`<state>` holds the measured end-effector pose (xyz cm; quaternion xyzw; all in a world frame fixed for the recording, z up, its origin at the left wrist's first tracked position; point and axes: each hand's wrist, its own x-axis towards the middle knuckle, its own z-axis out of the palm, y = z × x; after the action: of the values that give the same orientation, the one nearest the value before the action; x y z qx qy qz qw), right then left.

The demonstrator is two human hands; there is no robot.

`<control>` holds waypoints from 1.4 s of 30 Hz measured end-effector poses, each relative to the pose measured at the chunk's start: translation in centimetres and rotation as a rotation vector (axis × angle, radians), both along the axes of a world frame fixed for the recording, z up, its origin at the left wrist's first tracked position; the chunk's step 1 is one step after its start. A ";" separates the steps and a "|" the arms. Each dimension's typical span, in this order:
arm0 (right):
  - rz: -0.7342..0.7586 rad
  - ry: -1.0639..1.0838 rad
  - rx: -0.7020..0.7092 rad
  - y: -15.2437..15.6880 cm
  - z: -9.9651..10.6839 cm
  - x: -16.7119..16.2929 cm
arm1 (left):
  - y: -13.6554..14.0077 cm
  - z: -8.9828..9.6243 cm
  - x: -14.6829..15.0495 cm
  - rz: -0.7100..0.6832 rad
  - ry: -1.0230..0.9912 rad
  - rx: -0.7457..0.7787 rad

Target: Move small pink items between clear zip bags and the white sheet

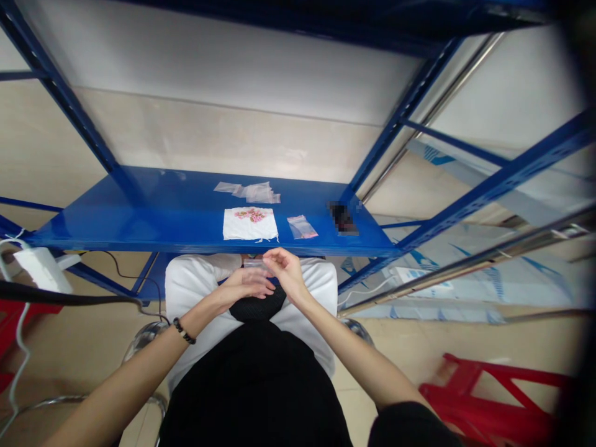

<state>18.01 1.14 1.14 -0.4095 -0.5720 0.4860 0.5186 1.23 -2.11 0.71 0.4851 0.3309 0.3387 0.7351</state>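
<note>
Above my lap, just in front of the shelf edge, my left hand (248, 284) has its fingers curled around a small clear plastic bag (254, 263). The bag's edge shows faintly between the two hands. My right hand (286, 271) meets it from the other side, thumb and fingertips pinched at the bag's right end. Any smaller item in that pinch is too small to make out. Nearest on the shelf lies a white cloth (235, 231) with small pink and green pieces (251, 215) on it. Right of it is a clear zip bag (302, 228) with something pinkish along its bottom.
Several flat clear bags (261, 192) overlap behind the cloth on the blue shelf (172, 217). A blurred-out dark object (343, 218) lies at the shelf's right. Blue posts frame both sides. A white power strip (44, 270) hangs at left; a red stool (488, 397) stands at lower right.
</note>
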 end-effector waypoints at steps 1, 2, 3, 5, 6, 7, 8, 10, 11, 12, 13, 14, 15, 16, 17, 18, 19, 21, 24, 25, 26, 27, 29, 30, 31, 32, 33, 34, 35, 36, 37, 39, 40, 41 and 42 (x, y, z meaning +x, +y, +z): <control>-0.036 0.021 -0.009 0.1 -0.1 0.2 | 0.1 -0.2 0.0 0.023 0.030 -0.011; -0.068 0.036 -0.018 0.2 -0.1 0.3 | 0.2 -0.5 0.1 0.048 0.054 -0.024; -0.095 0.044 -0.024 0.4 -0.2 0.4 | 0.4 -0.9 0.1 0.071 0.069 -0.036; -0.135 0.043 -0.019 0.7 -0.3 0.7 | 0.7 -1.5 0.3 0.100 0.074 -0.058; -0.146 0.038 -0.006 0.8 -0.3 0.8 | 0.9 -1.7 0.4 0.106 0.069 -0.063; -0.152 0.034 0.011 1.0 -0.3 0.8 | 1.0 -1.8 0.5 0.108 0.065 -0.062; -0.152 0.039 0.027 1.2 -0.3 0.9 | 1.2 -1.9 0.6 0.111 0.062 -0.058; -0.135 0.074 0.036 1.4 -0.2 1.0 | 1.3 -1.9 0.7 0.129 0.055 -0.050; -0.112 0.096 0.022 1.5 -0.2 1.0 | 1.3 -1.7 0.7 0.144 0.050 -0.046; -0.072 0.112 -0.007 1.5 -0.1 1.1 | 1.2 -1.6 0.7 0.161 0.042 -0.041; -0.020 0.122 -0.045 1.5 0.0 1.2 | 1.1 -1.4 0.7 0.179 0.034 -0.033; 0.037 0.124 -0.086 1.4 0.1 1.2 | 1.0 -1.2 0.7 0.194 0.027 -0.020; 0.087 0.120 -0.121 1.3 0.2 1.3 | 1.0 -0.9 0.6 0.204 0.023 -0.008; 0.126 0.112 -0.145 1.2 0.3 1.3 | 0.9 -0.7 0.6 0.206 0.024 0.002; 0.151 0.101 -0.156 1.1 0.3 1.3 | 0.8 -0.5 0.5 0.199 0.030 0.007; 0.164 0.086 -0.153 0.9 0.4 1.3 | 0.7 -0.3 0.4 0.185 0.041 0.008; 0.170 0.068 -0.140 0.8 0.3 1.3 | 0.6 -0.1 0.4 0.167 0.054 0.004; 0.176 0.029 -0.100 0.5 0.3 1.2 | 0.5 0.0 0.3 0.136 0.073 -0.007; 0.146 0.000 -0.034 0.0 0.2 1.0 | 0.2 -0.3 0.4 0.115 0.068 -0.037; 0.130 0.000 -0.022 -0.1 0.1 0.9 | 0.1 -0.5 0.4 0.117 0.054 -0.052; 0.121 0.002 -0.015 -0.3 0.1 0.8 | 0.1 -0.6 0.5 0.124 0.039 -0.065; 0.117 0.002 -0.012 -0.4 0.0 0.8 | 0.1 -0.8 0.5 0.135 0.028 -0.073; 0.120 -0.005 -0.007 -0.5 -0.2 0.6 | 0.2 -1.1 0.5 0.160 0.027 -0.058; 0.122 -0.012 -0.004 -0.6 -0.3 0.5 | 0.2 -1.1 0.5 0.166 0.039 -0.037; 0.120 -0.019 -0.004 -0.6 -0.5 0.5 | 0.3 -1.2 0.5 0.163 0.058 -0.011; 0.112 -0.024 -0.005 -0.5 -0.6 0.5 | 0.4 -1.2 0.5 0.155 0.079 0.017; 0.101 -0.024 -0.009 -0.5 -0.7 0.5 | 0.5 -1.1 0.5 0.144 0.097 0.042; 0.091 -0.019 -0.016 -0.4 -0.8 0.5 | 0.5 -1.0 0.5 0.134 0.113 0.066; 0.080 -0.010 -0.025 -0.3 -0.8 0.5 | 0.6 -0.8 0.5 0.129 0.126 0.091; 0.070 0.002 -0.035 -0.2 -0.8 0.6 | 0.6 -0.6 0.5 0.137 0.131 0.119; 0.061 0.014 -0.044 -0.2 -0.8 0.7 | 0.6 -0.4 0.6 0.161 0.129 0.150; 0.036 0.036 -0.065 0.0 -0.6 0.8 | 0.7 0.0 0.6 0.260 0.120 0.212; 0.019 0.045 -0.079 0.0 -0.5 0.9 | 0.7 0.1 0.6 0.328 0.120 0.242; 0.003 0.053 -0.094 0.1 -0.4 1.0 | 0.8 0.1 0.5 0.398 0.123 0.266; -0.009 0.061 -0.111 0.1 -0.3 1.0 | 0.9 0.1 0.4 0.462 0.132 0.282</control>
<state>19.01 1.29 0.83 -0.4254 -0.5262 0.5268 0.5144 1.61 -1.16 0.78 0.5155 0.4293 0.5078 0.5405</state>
